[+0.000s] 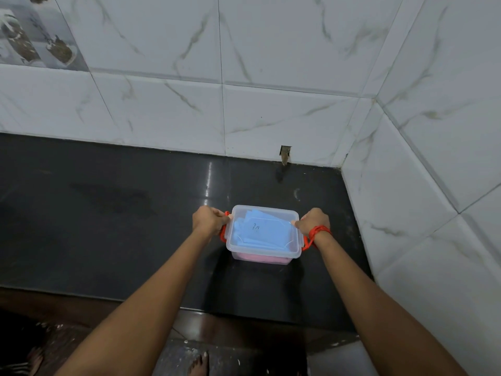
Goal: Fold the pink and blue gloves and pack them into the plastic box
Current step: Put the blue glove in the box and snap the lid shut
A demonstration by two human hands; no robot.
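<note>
A clear plastic box with its clear lid on stands on the black counter. Folded blue gloves show through the lid, and a pink glove shows through the box's front wall at the bottom. Orange clip handles sit at both short ends. My left hand grips the left end of the box at the clip. My right hand grips the right end, fingers on the lid's edge; an orange thread is tied round that wrist.
White marbled tile walls close the counter at the back and on the right, meeting in a corner. A small chipped hole sits at the back wall's base. The counter's front edge drops to a dark floor with bare feet.
</note>
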